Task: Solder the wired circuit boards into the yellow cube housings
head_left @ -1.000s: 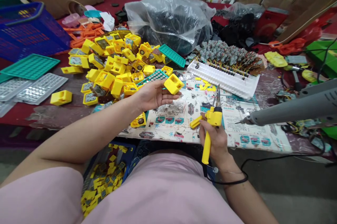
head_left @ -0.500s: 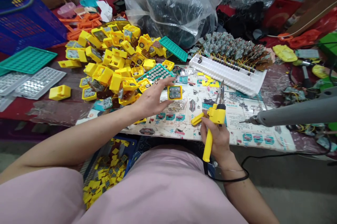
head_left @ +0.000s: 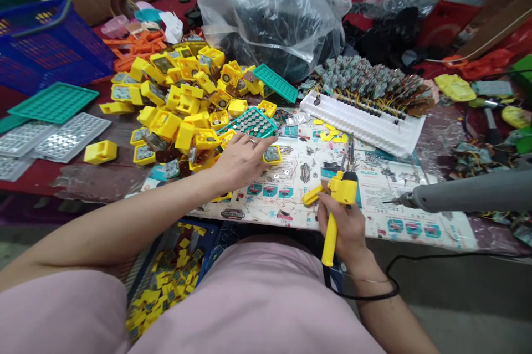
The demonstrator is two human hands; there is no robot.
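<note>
My left hand [head_left: 243, 163] is palm down at the near edge of a green tray [head_left: 272, 133] that holds several round silver button cells [head_left: 251, 121]. Its fingers are stretched out, with some tips hidden, and I see nothing held. Just right of the fingertips a small yellow plastic case [head_left: 272, 154] lies with its grey inside facing up. My right hand [head_left: 343, 221] is wrapped round the handle of a yellow soldering gun [head_left: 341, 190], its metal tip pointing away from me. Small metal pieces [head_left: 286, 172] lie on the printed sheet between my hands.
Yellow cases [head_left: 166, 124] are heaped at left, near a blue basket [head_left: 50, 44]. A white foam rack [head_left: 361, 127] of wired boards stands behind. From the right reaches a grey electric screwdriver [head_left: 457, 193]. Below the table edge sits a bin [head_left: 210, 237] of yellow parts.
My left hand has moved from around the yellow case onto the edge of the green tray. The case stays on the sheet. My right hand keeps the soldering gun; the view has shifted slightly.
</note>
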